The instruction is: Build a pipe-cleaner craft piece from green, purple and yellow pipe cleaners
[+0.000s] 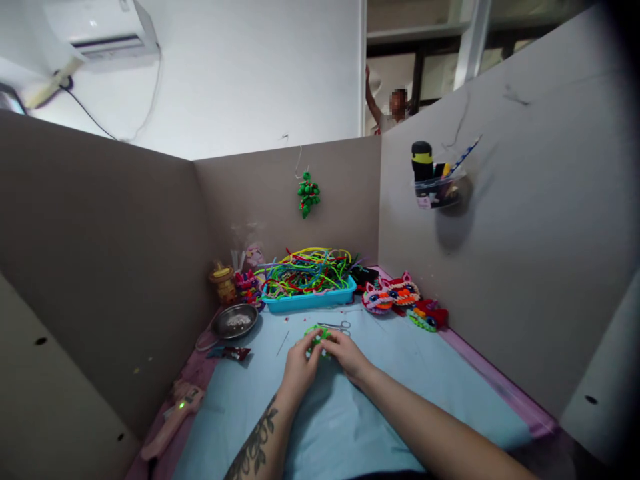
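Small green piece (pixel 318 338) between both hands, over the worktop (pixel 400 393); contact with the surface can't be told. Scissors (pixel 344 325) just beyond. Left hand (pixel 300 359) and right hand (pixel 349 355) pinch it from either side, fingers partly hiding it. Looks light, soft, bendy; probably not slippery, easily squashed. Best held lightly at opposite edges, fingertips only.

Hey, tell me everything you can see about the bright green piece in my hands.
The bright green piece is small, with thin, curving, strand-like parts and gaps between them. It looks soft, though its exact material and shape can't be made out. Your left hand and right hand hold it by the fingers, which hide much of it, over the pale blue cloth, near the scissors.
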The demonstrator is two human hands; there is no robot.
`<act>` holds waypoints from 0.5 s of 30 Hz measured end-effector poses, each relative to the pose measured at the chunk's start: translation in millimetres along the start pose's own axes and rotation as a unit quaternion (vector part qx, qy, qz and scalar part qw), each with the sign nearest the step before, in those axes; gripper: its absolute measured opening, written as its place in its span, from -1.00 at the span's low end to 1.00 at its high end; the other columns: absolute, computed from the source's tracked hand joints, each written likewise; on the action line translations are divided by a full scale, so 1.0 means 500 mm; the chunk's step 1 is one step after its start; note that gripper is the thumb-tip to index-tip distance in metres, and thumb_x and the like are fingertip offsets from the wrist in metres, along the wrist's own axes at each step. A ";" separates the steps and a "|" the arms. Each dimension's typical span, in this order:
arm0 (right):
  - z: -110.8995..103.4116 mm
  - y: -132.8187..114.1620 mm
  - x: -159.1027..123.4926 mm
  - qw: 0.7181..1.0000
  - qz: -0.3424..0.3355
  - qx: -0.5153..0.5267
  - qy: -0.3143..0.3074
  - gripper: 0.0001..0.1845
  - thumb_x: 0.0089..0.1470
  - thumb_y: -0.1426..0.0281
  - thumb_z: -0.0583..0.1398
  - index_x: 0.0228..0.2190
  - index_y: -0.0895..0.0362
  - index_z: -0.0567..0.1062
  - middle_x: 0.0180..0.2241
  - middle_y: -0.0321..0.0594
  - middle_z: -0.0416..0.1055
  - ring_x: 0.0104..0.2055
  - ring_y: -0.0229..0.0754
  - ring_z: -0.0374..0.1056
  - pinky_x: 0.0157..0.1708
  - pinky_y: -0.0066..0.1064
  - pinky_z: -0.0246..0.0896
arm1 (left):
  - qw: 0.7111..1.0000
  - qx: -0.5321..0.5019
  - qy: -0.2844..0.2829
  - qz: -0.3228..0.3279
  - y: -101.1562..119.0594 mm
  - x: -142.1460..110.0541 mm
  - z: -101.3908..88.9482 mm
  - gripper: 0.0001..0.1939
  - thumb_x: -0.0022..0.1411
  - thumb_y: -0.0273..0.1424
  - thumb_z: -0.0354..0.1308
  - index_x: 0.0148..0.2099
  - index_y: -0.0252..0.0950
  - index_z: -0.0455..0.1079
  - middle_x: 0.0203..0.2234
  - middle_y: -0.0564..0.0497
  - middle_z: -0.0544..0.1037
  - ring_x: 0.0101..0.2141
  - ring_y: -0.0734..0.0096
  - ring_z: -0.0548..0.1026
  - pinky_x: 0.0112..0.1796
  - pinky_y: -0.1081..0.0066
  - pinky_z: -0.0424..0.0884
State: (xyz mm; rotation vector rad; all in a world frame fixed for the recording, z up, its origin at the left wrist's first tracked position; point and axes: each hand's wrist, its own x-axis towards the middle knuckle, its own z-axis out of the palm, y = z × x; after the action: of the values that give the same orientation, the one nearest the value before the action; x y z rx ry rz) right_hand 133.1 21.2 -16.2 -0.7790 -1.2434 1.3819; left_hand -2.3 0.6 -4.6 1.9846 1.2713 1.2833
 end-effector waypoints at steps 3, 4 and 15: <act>-0.002 0.013 0.002 1.000 0.012 -0.018 0.006 -0.81 -0.17 0.29 0.22 -0.50 0.18 0.43 -0.56 -0.34 0.30 -0.52 -0.32 0.13 -0.50 -0.48 -0.02 | 1.000 0.011 0.020 -0.010 -0.006 0.003 -0.002 -0.75 0.13 -0.35 0.08 -0.15 -0.22 0.47 -0.22 -0.05 0.56 -0.18 0.28 0.48 -0.11 0.28 0.35; -0.004 0.017 0.002 1.000 0.018 -0.020 0.013 -0.81 -0.18 0.30 0.22 -0.48 0.17 0.43 -0.54 -0.35 0.29 -0.52 -0.33 0.12 -0.51 -0.48 -0.02 | 0.999 0.012 0.037 -0.018 -0.008 0.005 -0.003 -0.76 0.12 -0.35 0.08 -0.17 -0.23 0.48 -0.24 -0.05 0.57 -0.19 0.28 0.49 -0.12 0.28 0.35; -0.004 0.037 -0.008 0.986 -0.015 -0.148 -0.073 -0.89 -0.10 0.35 0.15 -0.47 0.14 0.33 -0.50 -0.35 0.25 -0.42 -0.25 0.17 -0.37 -0.42 0.07 | 0.993 -0.007 0.093 -0.074 -0.014 0.003 -0.012 -0.70 0.03 -0.45 0.10 -0.15 -0.28 0.47 -0.21 -0.07 0.55 -0.15 0.27 0.46 -0.08 0.27 0.33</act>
State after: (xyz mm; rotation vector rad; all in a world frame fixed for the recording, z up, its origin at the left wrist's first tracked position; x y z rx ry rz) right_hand 130.7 19.9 -35.0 -0.8688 -1.5944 1.2635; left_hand -10.5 4.7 -6.5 1.7581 1.4618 1.4260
